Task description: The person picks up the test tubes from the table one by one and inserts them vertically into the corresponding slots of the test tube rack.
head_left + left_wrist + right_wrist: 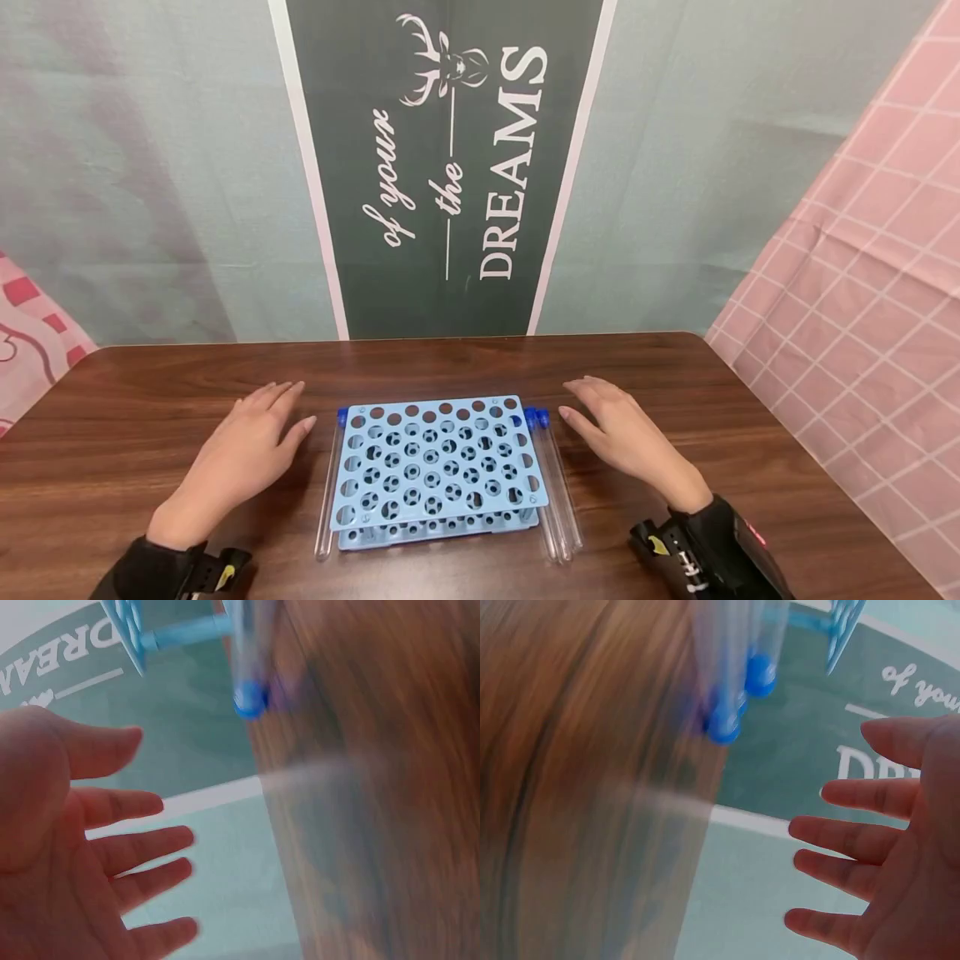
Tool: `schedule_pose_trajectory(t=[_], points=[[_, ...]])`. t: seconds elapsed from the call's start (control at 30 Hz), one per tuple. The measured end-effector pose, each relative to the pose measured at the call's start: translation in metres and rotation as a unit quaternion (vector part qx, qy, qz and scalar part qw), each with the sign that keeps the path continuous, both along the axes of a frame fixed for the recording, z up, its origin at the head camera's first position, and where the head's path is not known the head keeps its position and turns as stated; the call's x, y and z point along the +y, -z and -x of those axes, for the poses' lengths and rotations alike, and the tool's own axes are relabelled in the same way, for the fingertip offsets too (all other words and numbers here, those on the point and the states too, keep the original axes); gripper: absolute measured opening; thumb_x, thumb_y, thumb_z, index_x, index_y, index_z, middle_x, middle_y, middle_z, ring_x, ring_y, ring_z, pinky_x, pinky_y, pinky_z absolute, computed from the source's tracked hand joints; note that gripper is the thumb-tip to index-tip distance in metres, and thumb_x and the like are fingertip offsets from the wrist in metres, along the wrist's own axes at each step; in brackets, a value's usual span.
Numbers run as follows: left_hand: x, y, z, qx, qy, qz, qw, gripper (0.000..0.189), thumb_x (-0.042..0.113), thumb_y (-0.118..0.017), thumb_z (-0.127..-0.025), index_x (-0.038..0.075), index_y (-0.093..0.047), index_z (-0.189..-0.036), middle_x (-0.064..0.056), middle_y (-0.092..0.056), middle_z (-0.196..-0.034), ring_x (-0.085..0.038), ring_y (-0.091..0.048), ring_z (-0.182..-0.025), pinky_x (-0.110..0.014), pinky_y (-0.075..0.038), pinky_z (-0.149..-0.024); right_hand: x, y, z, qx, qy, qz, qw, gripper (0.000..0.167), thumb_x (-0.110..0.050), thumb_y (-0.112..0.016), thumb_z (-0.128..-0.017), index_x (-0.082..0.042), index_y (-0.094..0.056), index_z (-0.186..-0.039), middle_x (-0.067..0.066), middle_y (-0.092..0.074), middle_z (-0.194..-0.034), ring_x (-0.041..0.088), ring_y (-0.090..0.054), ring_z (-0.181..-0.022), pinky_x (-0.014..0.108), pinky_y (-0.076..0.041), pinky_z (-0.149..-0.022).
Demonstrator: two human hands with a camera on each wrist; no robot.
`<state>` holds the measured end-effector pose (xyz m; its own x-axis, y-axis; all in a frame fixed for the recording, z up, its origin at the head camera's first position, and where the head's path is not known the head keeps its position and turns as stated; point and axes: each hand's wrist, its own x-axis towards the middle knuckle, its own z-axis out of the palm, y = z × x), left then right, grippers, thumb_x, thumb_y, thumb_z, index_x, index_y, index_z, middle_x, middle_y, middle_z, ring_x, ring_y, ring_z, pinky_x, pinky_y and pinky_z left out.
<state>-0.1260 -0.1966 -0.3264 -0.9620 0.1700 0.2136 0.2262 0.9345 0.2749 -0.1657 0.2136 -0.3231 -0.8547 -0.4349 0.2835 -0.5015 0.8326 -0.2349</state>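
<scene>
**Rolling risk**

I see the left hand (243,447) and right hand (632,432) spread, fingers extended, gripping nothing. The rack (441,462) sits between them, tubes (561,487) lying along both its sides. A careless sideways brush could, I judge, roll those tubes away.

The head view is bright, evenly lit and mostly sharp, with soft shadows and a faint sheen on the worktop (442,367). In both wrist views the wood smears into streaks, the tubes (731,660) blur, and the fingers (142,847) look dim.
</scene>
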Motion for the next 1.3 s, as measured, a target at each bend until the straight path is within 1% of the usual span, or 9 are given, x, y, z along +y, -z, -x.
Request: schedule_pose_trajectory(t=[0.1,0.23,0.4,0.43,0.5,0.63,0.87,1.13,1.3], points=[[0.01,-0.001,-0.003,-0.016,-0.007,-0.002,0.9998,0.046,0.019,-0.059,-0.088,-0.011,-0.049,-0.12,-0.031,-0.051,-0.117,-0.046,-0.043,-0.112,-0.058,-0.035,-0.089,-0.008,-0.004,-0.005,0.005,-0.018,0.008,0.9998,0.033,-0.022,-0.056,-0.091,0.002,-0.059,-0.113,0.017,-0.06,-0.111,0.033,-0.052,-0.109,0.05,-0.04,-0.089],[0.019,-0.002,-0.005,-0.066,-0.01,-0.011,0.9977,0.044,0.02,-0.061,-0.087,-0.013,-0.051,-0.115,-0.029,-0.055,-0.111,-0.045,-0.048,-0.106,-0.056,-0.039,-0.084,-0.018,-0.007,-0.013,-0.009,-0.044,0.022,0.9988,0.026,-0.022,-0.056,-0.092,0.0,-0.063,-0.104,0.011,-0.064,-0.101,0.028,-0.058,-0.099,0.045,-0.045,-0.083],[0.028,-0.002,-0.006,-0.115,-0.002,-0.031,0.9929,0.04,0.018,-0.064,-0.085,-0.012,-0.054,-0.11,-0.022,-0.059,-0.103,-0.036,-0.057,-0.095,-0.052,-0.044,-0.079,-0.027,-0.009,-0.019,-0.031,-0.072,0.027,0.9965,0.018,-0.022,-0.056,-0.092,-0.007,-0.064,-0.093,-0.002,-0.062,-0.087,0.015,-0.056,-0.082,0.034,-0.047,-0.071],[0.029,-0.001,-0.006,-0.12,0.0,-0.033,0.9922,0.038,0.017,-0.064,-0.085,-0.011,-0.055,-0.108,-0.019,-0.06,-0.097,-0.033,-0.058,-0.09,-0.05,-0.045,-0.075,-0.028,-0.009,-0.02,-0.036,-0.077,0.029,0.996,0.016,-0.022,-0.056,-0.092,-0.008,-0.064,-0.092,-0.004,-0.06,-0.084,0.012,-0.054,-0.08,0.032,-0.046,-0.069],[0.03,0.001,-0.006,-0.127,0.001,-0.034,0.9913,0.031,0.016,-0.065,-0.084,-0.008,-0.056,-0.102,-0.012,-0.058,-0.084,-0.026,-0.056,-0.078,-0.043,-0.046,-0.066,-0.03,-0.009,-0.021,-0.045,-0.085,0.031,0.9949,0.015,-0.022,-0.056,-0.092,-0.009,-0.064,-0.09,-0.007,-0.057,-0.08,0.01,-0.051,-0.076,0.029,-0.045,-0.066],[0.032,0.004,-0.005,-0.141,-0.007,-0.035,0.9894,0.022,0.014,-0.065,-0.083,-0.003,-0.054,-0.092,-0.004,-0.045,-0.069,-0.019,-0.044,-0.063,-0.033,-0.036,-0.054,-0.034,-0.008,-0.023,-0.066,-0.095,0.035,0.9927,0.015,-0.021,-0.056,-0.092,-0.009,-0.063,-0.089,-0.01,-0.053,-0.074,0.009,-0.048,-0.073,0.027,-0.043,-0.064],[0.034,0.009,-0.006,-0.155,-0.021,-0.047,0.9866,0.019,0.015,-0.063,-0.083,0.003,-0.048,-0.079,-0.004,-0.042,-0.064,-0.016,-0.041,-0.055,-0.029,-0.032,-0.049,-0.037,-0.008,-0.027,-0.079,-0.114,0.035,0.9897,0.01,-0.017,-0.058,-0.09,-0.009,-0.06,-0.083,-0.01,-0.044,-0.068,0.008,-0.043,-0.067,0.022,-0.039,-0.059],[0.037,0.009,-0.006,-0.168,-0.032,-0.049,0.9841,0.019,0.014,-0.062,-0.083,0.0,-0.049,-0.082,-0.005,-0.044,-0.064,-0.017,-0.044,-0.055,-0.029,-0.035,-0.048,-0.038,-0.009,-0.029,-0.078,-0.12,0.032,0.9892,0.01,-0.015,-0.058,-0.09,-0.011,-0.058,-0.08,-0.01,-0.043,-0.068,0.007,-0.041,-0.066,0.021,-0.038,-0.056],[0.037,0.011,-0.007,-0.166,-0.033,-0.052,0.9842,0.019,0.013,-0.062,-0.082,-0.001,-0.05,-0.082,-0.005,-0.044,-0.064,-0.017,-0.044,-0.055,-0.029,-0.035,-0.048,-0.039,-0.009,-0.031,-0.081,-0.121,0.032,0.9888,0.01,-0.015,-0.058,-0.09,-0.01,-0.058,-0.081,-0.009,-0.044,-0.069,0.006,-0.041,-0.066,0.022,-0.038,-0.057]])
